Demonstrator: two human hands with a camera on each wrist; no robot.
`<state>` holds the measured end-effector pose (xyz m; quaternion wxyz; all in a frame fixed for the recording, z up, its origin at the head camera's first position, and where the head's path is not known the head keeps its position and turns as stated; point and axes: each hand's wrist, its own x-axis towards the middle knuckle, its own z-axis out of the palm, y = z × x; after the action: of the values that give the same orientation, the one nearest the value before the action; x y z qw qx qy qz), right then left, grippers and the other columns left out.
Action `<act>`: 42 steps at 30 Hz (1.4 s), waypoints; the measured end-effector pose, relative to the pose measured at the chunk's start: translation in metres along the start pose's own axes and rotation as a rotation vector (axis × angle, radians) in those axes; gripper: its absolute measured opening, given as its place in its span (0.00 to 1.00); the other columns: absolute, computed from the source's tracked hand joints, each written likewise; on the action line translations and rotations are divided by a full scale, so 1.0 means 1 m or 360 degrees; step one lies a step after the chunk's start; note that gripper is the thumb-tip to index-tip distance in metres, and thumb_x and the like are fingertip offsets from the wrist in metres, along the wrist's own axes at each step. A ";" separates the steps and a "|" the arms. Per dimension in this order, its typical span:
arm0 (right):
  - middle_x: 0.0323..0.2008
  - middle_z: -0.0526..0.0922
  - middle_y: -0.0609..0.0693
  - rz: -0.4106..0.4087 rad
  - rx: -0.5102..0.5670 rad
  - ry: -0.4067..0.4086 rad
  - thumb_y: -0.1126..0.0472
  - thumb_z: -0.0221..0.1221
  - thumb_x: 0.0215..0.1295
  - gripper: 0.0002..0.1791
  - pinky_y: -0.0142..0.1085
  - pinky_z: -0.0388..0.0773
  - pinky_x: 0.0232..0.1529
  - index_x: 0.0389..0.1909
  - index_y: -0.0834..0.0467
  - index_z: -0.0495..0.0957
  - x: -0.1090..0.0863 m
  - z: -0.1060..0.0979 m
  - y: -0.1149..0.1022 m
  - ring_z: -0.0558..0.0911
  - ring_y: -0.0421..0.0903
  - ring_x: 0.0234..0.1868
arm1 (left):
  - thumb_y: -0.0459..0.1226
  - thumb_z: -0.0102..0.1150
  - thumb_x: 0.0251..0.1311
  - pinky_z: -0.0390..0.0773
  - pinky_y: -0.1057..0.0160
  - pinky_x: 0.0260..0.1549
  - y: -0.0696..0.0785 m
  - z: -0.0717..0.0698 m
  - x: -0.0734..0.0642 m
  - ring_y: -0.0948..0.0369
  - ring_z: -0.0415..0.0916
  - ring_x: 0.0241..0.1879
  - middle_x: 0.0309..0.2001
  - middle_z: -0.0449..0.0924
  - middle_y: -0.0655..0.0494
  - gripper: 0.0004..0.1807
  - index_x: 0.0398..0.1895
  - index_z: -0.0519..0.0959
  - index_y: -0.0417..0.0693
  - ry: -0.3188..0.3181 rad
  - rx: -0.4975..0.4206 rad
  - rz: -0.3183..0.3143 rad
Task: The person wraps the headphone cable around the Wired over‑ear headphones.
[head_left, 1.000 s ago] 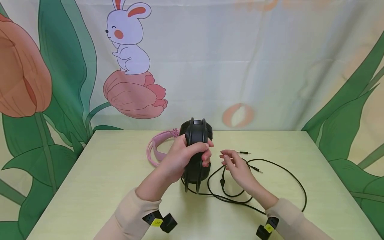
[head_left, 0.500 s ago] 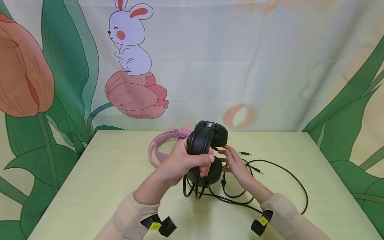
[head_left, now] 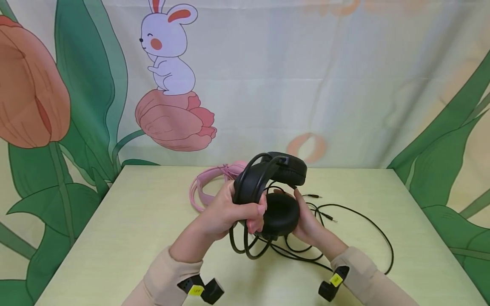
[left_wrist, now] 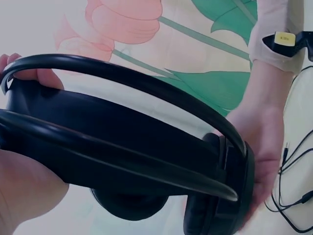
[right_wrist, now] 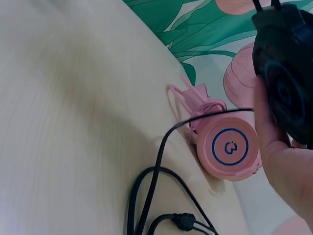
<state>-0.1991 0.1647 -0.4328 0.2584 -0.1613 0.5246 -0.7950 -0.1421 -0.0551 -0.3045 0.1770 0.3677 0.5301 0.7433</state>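
Observation:
My left hand (head_left: pixel 226 212) grips the padded headband of a pair of black headphones (head_left: pixel 281 214), its thumb across the front. The headphones are tilted above the table, with the ear cups towards the right. My right hand (head_left: pixel 308 223) holds the lower ear cup from its outer side, its fingers mostly hidden behind it. In the left wrist view two thin hoops run over the headband (left_wrist: pixel 122 125), and the right palm lies against the cup. The right wrist view shows a round mark on the outer face of the cup (right_wrist: pixel 283 90).
Pink headphones (head_left: pixel 204 197) lie behind my left hand, partly covered. A black cable (head_left: pixel 388 242) loops over the pale table (head_left: pixel 126 238) on the right, ending in two plugs (head_left: pixel 329 217). A printed curtain (head_left: pixel 245 85) hangs behind the table.
My left hand has turned the black headphones so the ear cups swing rightward and their inner pads show. My right hand has come in from above the cable and taken hold of the lower cup.

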 end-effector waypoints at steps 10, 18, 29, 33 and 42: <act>0.48 0.74 0.41 -0.0074 0.0030 0.0200 0.35 0.32 0.66 0.25 0.37 0.69 0.53 0.50 0.45 0.67 -0.004 0.001 -0.002 0.73 0.38 0.50 | 0.30 0.54 0.54 0.80 0.56 0.31 -0.008 -0.012 -0.010 0.60 0.78 0.19 0.17 0.78 0.56 0.02 0.28 0.73 0.38 0.0106 0.0077 -0.0162; 0.49 0.73 0.42 -0.0142 -0.0056 0.0456 0.35 0.33 0.67 0.26 0.38 0.64 0.56 0.50 0.45 0.68 -0.005 0.002 -0.002 0.71 0.40 0.51 | 0.29 0.57 0.51 0.80 0.54 0.37 -0.008 -0.022 -0.018 0.53 0.80 0.26 0.23 0.80 0.45 0.12 0.39 0.72 0.32 0.0310 0.0477 -0.0275; 0.48 0.70 0.45 -0.0289 -0.0035 0.0740 0.37 0.36 0.68 0.22 0.32 0.72 0.46 0.52 0.46 0.64 -0.002 0.004 -0.004 0.73 0.39 0.45 | 0.34 0.63 0.48 0.78 0.61 0.37 -0.014 -0.026 -0.017 0.59 0.76 0.34 0.33 0.80 0.52 0.15 0.41 0.75 0.47 0.0793 0.0880 -0.0307; 0.48 0.68 0.45 -0.0300 -0.0021 0.0843 0.38 0.36 0.67 0.21 0.30 0.73 0.40 0.53 0.44 0.60 -0.004 0.006 -0.005 0.74 0.37 0.42 | 0.36 0.67 0.45 0.77 0.63 0.39 -0.020 -0.025 -0.014 0.60 0.75 0.38 0.38 0.80 0.52 0.18 0.43 0.75 0.49 0.0954 0.0974 -0.0323; 0.46 0.67 0.45 -0.0311 -0.0047 0.0925 0.38 0.37 0.67 0.21 0.29 0.73 0.36 0.54 0.45 0.60 -0.006 0.011 -0.004 0.74 0.37 0.38 | 0.40 0.71 0.40 0.78 0.60 0.41 -0.023 -0.024 -0.011 0.56 0.75 0.44 0.46 0.75 0.53 0.31 0.50 0.69 0.50 0.1145 0.1066 -0.0427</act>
<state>-0.1895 0.1616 -0.4246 0.0176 0.0193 0.5701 -0.8211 -0.1553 -0.0690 -0.3335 -0.0503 0.0538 0.8093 0.5828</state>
